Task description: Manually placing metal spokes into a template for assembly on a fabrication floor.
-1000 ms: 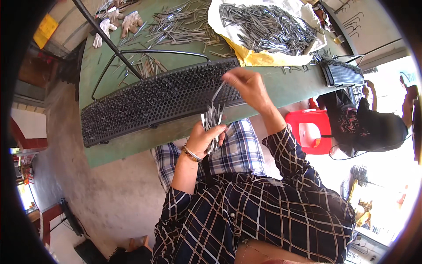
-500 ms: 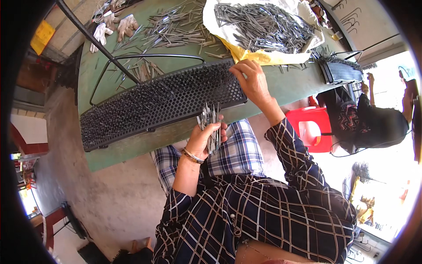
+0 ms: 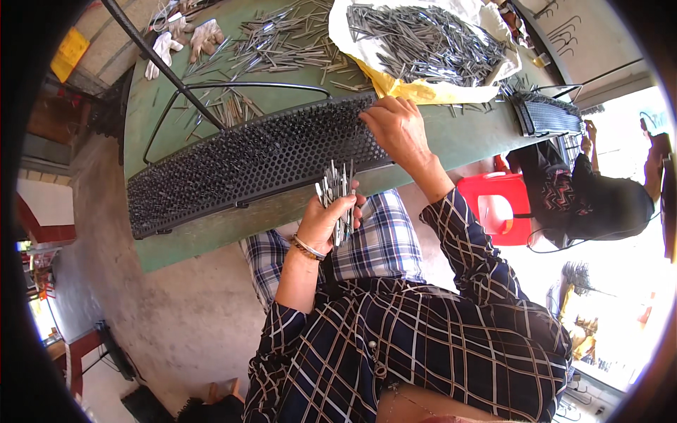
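My left hand (image 3: pixel 323 220) is closed around a bundle of thin grey metal strips (image 3: pixel 337 185), which stick up past the thumb and fingers. It hovers in front of the near edge of a long black perforated rack (image 3: pixel 324 151). Many small dark pieces stand upright in the rack's holes, densely on the left and along the back, while bare holes show towards the front right. Over the rack's right end is my right hand (image 3: pixel 400 132), its fingers pinched together and pointing down at the holes. Whatever is between those fingertips is hidden.
Beyond the rack, a white and yellow sack (image 3: pixel 402 89) bears a heap of metal strips (image 3: pixel 430 46). Loose strips (image 3: pixel 282 46) and work gloves (image 3: pixel 206 39) lie on the green table (image 3: pixel 166 254). At right are a second rack (image 3: pixel 550 113), a red chair (image 3: pixel 486 187) and another person (image 3: pixel 599 190).
My right hand has shifted slightly left over the rack, its fingers now turned more downward. My left hand with the metal strips stays nearly where it was.
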The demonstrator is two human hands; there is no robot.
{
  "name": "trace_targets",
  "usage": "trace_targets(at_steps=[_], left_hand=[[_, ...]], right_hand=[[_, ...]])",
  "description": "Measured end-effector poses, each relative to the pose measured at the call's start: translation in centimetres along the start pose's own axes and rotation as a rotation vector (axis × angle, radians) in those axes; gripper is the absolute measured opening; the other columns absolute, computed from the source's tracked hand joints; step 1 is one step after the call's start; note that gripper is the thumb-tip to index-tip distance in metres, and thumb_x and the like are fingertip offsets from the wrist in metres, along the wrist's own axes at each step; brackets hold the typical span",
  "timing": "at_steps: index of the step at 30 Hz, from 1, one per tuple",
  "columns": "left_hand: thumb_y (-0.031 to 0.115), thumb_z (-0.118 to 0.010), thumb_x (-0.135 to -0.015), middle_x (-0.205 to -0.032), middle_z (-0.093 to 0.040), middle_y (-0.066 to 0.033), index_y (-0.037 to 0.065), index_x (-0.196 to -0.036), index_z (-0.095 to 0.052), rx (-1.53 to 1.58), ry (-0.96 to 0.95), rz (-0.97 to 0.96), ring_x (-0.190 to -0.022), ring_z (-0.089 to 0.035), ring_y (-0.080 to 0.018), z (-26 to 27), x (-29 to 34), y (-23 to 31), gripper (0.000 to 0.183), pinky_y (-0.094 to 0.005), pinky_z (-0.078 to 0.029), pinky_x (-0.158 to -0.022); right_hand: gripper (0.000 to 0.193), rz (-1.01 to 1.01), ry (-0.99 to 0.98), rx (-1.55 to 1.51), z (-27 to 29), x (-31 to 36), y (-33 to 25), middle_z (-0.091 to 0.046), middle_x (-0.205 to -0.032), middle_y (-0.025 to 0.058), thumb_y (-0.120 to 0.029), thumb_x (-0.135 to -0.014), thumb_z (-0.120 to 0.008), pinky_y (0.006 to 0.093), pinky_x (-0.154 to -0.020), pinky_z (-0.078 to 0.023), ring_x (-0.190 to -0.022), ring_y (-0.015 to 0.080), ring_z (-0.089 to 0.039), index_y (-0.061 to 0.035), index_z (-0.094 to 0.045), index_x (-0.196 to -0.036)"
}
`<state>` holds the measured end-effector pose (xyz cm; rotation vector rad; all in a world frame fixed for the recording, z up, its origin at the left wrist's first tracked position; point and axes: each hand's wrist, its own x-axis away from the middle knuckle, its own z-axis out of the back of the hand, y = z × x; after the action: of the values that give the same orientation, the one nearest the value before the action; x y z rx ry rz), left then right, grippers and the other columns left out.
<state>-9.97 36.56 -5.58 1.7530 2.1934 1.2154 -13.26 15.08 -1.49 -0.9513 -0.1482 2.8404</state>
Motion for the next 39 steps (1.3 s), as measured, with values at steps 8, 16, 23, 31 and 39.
trace_targets(at_steps=[8,16,23,31,39], left_hand=[[0.011,-0.060,-0.086,-0.091,-0.063,-0.0104,0.000,-0.116,-0.055,0.012,-0.008,-0.002,-0.071,-0.062,-0.0130,0.4,0.1,0.0,0.033,-0.0261,-0.053,-0.057],[0.011,-0.059,-0.085,-0.090,-0.064,-0.0101,0.000,-0.115,-0.054,0.005,-0.047,-0.042,-0.071,-0.061,-0.0129,-0.5,0.6,0.6,0.032,-0.0253,-0.052,-0.056],[0.011,-0.058,-0.086,-0.091,-0.063,-0.0092,0.004,-0.118,-0.052,-0.028,-0.027,-0.093,-0.064,-0.060,-0.0115,-0.1,0.1,-0.2,0.033,-0.0247,-0.050,-0.048],[0.012,-0.058,-0.086,-0.092,-0.064,-0.0094,0.004,-0.116,-0.055,-0.036,0.005,-0.044,-0.063,-0.059,-0.0108,-0.2,-0.2,-0.7,0.032,-0.0233,-0.050,-0.050],[0.013,-0.058,-0.086,-0.092,-0.064,-0.0098,0.004,-0.120,-0.052,-0.004,0.034,-0.013,-0.061,-0.058,-0.0121,-0.2,-0.8,-0.7,0.036,-0.0248,-0.049,-0.048]], right_hand=[[0.014,-0.001,0.066,-0.093,-0.8,0.3,-0.4,-0.060,-0.081,0.0064,-0.020,-0.078,-0.069,0.0346,-0.067,-0.045,-0.072,0.0250,-0.058,-0.0058,-0.069,-0.079],[0.026,-0.629,-0.505,-0.987,1.1,2.0,-3.3,-0.066,-0.076,0.0027,-0.022,-0.087,-0.067,0.0225,-0.060,-0.046,-0.070,0.0053,-0.056,0.0023,-0.069,-0.094],[0.025,-0.756,-0.538,-1.078,2.4,1.9,-4.3,-0.065,-0.071,0.0032,-0.021,-0.084,-0.070,0.0214,-0.055,-0.045,-0.062,0.0057,-0.056,0.0015,-0.070,-0.094],[0.024,-0.830,-0.331,-1.122,3.0,1.9,-2.3,-0.066,-0.076,0.0022,-0.018,-0.086,-0.066,0.0205,-0.058,-0.046,-0.065,0.0057,-0.056,0.0031,-0.068,-0.098],[0.024,-0.592,-0.023,-0.750,0.3,1.0,3.0,-0.067,-0.077,0.0085,-0.016,-0.086,-0.065,0.0237,-0.062,-0.047,-0.068,0.0096,-0.059,0.0037,-0.066,-0.099]])
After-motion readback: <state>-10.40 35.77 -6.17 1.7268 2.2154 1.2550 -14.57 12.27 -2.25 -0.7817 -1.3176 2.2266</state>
